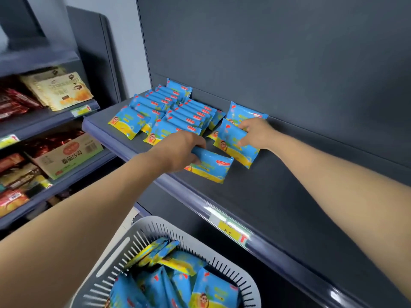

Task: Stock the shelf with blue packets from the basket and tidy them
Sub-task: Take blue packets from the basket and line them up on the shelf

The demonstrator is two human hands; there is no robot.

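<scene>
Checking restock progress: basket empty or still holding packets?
Not empty. The grey basket still holds a loose pile of blue packets, some on edge, some flat. How deep the pile goes cannot be told.

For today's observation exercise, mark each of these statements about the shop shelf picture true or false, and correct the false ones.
1. Each hand grips a blue packet. True: left hand on the front packet, right hand on another packet.
2. The basket is empty. False: packets remain inside.
3. The shelf is full. False: its right part is bare.
4. A yellow price tag sits on the shelf's front edge. True.
</scene>
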